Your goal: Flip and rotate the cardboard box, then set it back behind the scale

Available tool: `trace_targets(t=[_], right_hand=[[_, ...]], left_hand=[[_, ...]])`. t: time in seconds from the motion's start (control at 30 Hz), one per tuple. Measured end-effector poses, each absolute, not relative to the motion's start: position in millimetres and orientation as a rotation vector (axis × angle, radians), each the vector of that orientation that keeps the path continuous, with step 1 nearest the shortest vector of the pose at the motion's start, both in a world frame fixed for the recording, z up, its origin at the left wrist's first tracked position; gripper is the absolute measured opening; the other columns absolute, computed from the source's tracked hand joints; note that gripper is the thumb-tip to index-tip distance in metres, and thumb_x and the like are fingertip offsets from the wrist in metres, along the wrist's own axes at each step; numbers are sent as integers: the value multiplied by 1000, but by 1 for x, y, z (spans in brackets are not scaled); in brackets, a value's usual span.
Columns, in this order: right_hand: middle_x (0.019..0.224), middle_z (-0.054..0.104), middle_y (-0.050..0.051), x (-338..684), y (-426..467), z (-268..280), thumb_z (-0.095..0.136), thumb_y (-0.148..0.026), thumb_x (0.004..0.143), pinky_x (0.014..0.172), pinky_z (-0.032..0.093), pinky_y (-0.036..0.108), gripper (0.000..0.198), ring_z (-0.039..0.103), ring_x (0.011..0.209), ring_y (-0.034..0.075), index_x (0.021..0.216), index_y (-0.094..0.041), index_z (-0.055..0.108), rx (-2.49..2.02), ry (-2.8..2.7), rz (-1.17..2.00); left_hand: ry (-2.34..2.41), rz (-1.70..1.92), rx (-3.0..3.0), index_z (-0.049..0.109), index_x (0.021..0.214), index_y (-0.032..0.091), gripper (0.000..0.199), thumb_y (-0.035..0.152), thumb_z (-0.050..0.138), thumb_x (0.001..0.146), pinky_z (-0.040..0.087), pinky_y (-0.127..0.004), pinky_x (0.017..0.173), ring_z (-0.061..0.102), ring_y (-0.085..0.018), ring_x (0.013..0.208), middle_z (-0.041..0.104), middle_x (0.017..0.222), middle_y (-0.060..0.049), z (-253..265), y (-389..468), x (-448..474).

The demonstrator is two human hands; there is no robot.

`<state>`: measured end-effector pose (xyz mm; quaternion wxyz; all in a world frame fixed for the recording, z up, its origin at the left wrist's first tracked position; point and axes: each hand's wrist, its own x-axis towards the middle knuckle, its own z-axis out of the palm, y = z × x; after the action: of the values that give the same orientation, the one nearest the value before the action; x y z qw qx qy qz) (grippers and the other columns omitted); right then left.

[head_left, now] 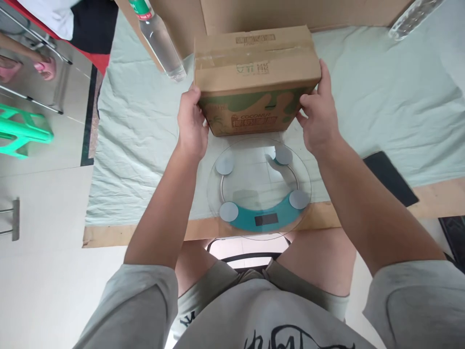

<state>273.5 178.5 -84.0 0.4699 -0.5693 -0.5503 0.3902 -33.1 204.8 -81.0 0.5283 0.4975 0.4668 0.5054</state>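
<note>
A taped brown cardboard box (254, 97) with green print and the word COCONUT is gripped between my two hands. My left hand (192, 121) closes on its left side, thumb at the front corner. On the opposite side, my right hand (317, 111) wraps round the right end, fingers reaching toward the back edge. Just in front of the box lies a round glass bathroom scale (267, 189) with a teal band and a dark display. Whether the box rests on the cloth or is slightly raised, I cannot tell.
A clear bottle (162, 43) with a green label stands behind my left hand. Larger cardboard (290, 14) lines the back; another clear container (412, 22) is at back right. A dark flat object (392, 177) lies by my right forearm. A green stool (23, 128) stands left.
</note>
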Motion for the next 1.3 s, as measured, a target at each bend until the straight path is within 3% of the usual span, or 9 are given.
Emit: trace_targets(t=[0.13, 0.23, 0.4, 0.5, 0.67, 0.8, 1.13, 1.23, 1.3], right_hand=[[189, 38, 2, 262, 168, -70, 39, -45, 113, 137, 57, 44, 80, 50, 169, 26, 187, -36, 12, -1411, -1274, 932], [189, 38, 2, 267, 149, -57, 46, -53, 107, 139, 55, 46, 83, 51, 170, 29, 184, -38, 20, -1324, -1251, 937], [193, 32, -2, 271, 76, -32, 56, -69, 95, 149, 45, 50, 102, 38, 181, 35, 185, -41, 17, -1180, -1326, 957], [196, 27, -5, 267, 29, -25, 47, -74, 96, 150, 42, 57, 102, 33, 185, 36, 186, -44, 12, -1199, -1333, 993], [197, 26, -5, 272, -22, -34, 47, -86, 94, 150, 42, 57, 104, 27, 187, 36, 186, -45, 17, -1230, -1340, 1031], [196, 31, -3, 274, -44, -46, 48, -90, 92, 148, 46, 57, 108, 33, 186, 35, 185, -45, 21, -1284, -1302, 1048], [188, 47, 5, 265, -48, -62, 53, -84, 88, 131, 60, 47, 102, 54, 172, 28, 178, -38, 36, -1314, -1170, 963], [172, 63, 8, 274, -46, -66, 55, -78, 91, 119, 65, 42, 88, 69, 154, 24, 168, -36, 46, -1365, -1110, 893], [142, 75, 9, 286, -52, -73, 53, -76, 97, 104, 66, 36, 69, 76, 128, 20, 148, -30, 61, -1432, -1055, 786]], left_hand=[[1107, 1227, 1068, 64, 141, 28, 33, 42, 46, 117, 56, -46, 132, 58, -31, 165, 65, 165, -2, -55, 191, -18], [1088, 1263, 1148, 65, 132, 28, 37, 57, 59, 109, 57, -43, 130, 59, -33, 163, 68, 160, -4, -32, 164, -19], [1032, 1331, 1265, 70, 125, 29, 88, 103, 70, 77, 48, -55, 140, 45, -44, 174, 65, 156, -6, -2, 75, -30], [1017, 1337, 1199, 72, 130, 33, 92, 107, 66, 76, 44, -53, 144, 35, -46, 178, 61, 161, -8, 3, 19, -29], [1001, 1323, 1078, 73, 138, 38, 90, 104, 70, 76, 41, -58, 148, 38, -45, 178, 62, 166, -7, -11, -40, -25], [998, 1307, 1073, 73, 143, 38, 93, 105, 62, 80, 36, -62, 150, 38, -45, 179, 63, 171, -6, -23, -60, -20], [1052, 1292, 1117, 71, 147, 38, 96, 107, 60, 82, 48, -59, 141, 43, -41, 177, 60, 176, -8, -47, -62, -21], [1191, 1367, 1105, 68, 149, 37, 96, 107, 56, 83, 56, -57, 130, 54, -40, 168, 60, 175, -10, -67, -47, -39], [1337, 1482, 1097, 68, 142, 34, 88, 102, 55, 87, 62, -49, 117, 64, -35, 156, 66, 165, -12, -84, -42, -59]])
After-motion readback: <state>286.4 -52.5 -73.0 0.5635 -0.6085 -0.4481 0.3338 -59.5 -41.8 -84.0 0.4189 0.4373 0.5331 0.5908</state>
